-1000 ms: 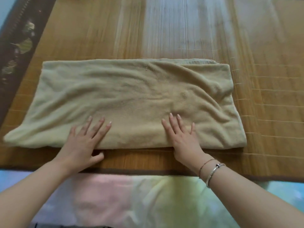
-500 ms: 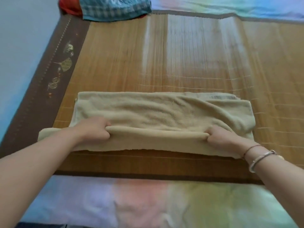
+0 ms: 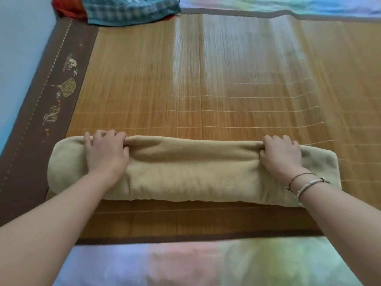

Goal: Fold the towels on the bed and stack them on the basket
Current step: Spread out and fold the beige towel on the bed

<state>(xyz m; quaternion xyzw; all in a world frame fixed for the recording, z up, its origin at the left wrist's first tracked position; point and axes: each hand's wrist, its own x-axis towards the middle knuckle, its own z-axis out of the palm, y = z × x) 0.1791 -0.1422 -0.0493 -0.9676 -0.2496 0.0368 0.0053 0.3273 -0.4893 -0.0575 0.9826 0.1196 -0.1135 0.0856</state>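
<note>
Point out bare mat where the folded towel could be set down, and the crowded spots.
Free: the wide bamboo mat stretch between the beige towel's far edge and the teal checked cloth at the far left corner; also a narrow strip between the towel's near edge and the pastel sheet. Crowded: the towel itself, under the left hand and right hand.

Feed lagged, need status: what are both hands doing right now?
Left hand: fingers curled, gripping the far edge of the beige towel.
Right hand: fingers curled, gripping the same edge.

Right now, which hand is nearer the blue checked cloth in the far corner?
Left. The left hand lies almost straight below the blue checked cloth; the right hand is far off to the side.
</note>
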